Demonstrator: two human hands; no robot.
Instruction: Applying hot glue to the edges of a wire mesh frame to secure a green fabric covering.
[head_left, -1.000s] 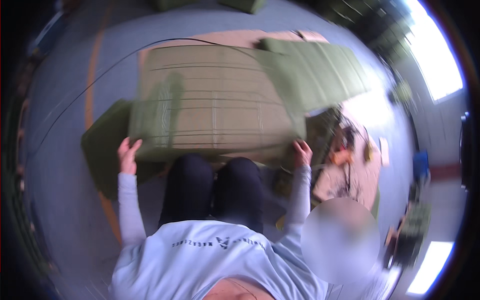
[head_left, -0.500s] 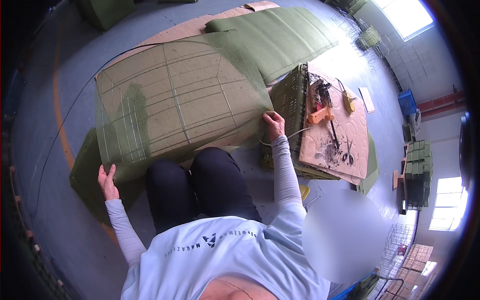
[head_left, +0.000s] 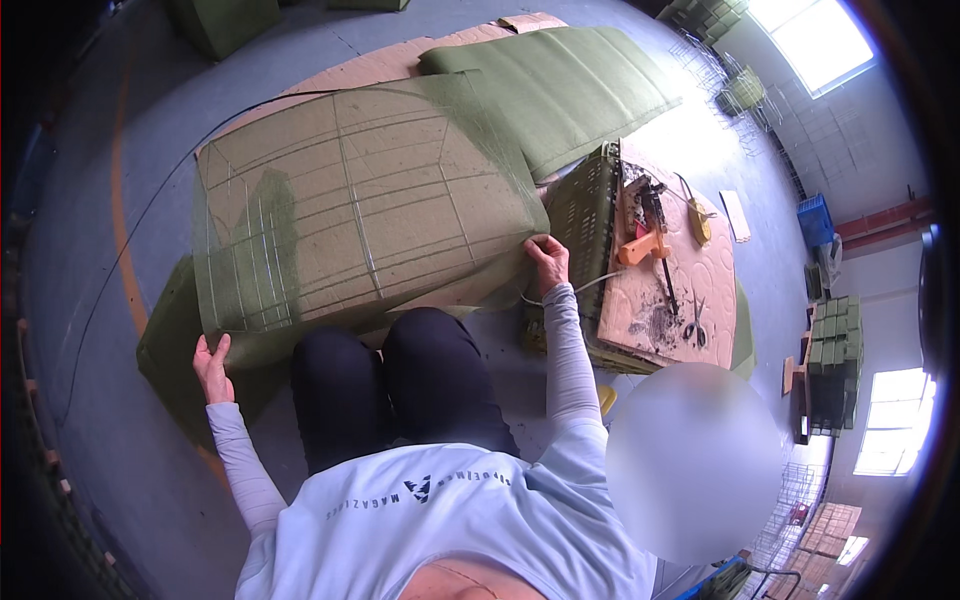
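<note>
A sheet of sheer green mesh [head_left: 400, 130] lies stretched over a wire frame [head_left: 352, 190] in front of my knees. My right hand [head_left: 549, 264] pinches the mesh at its near right corner. At the near left corner, my left hand [head_left: 213, 370] has its thumb and fingers on either side of the mesh edge, gripping it. Brown cardboard shows through the mesh and the frame's wires. A darker green piece of material [head_left: 170, 350] lies under the left side, partly hidden.
On my right, a green perforated crate [head_left: 580, 215] carries a cardboard sheet [head_left: 630, 310] with an orange glue gun [head_left: 640, 248], scissors [head_left: 694, 326] and a yellow power strip [head_left: 699, 222]. Green fabric [head_left: 560, 90] lies beyond. A black cable [head_left: 135, 235] curves across the floor at left.
The whole view has shifted slightly. Both hands stay at the same mesh corners; the fingers of my left hand look a little more spread.
</note>
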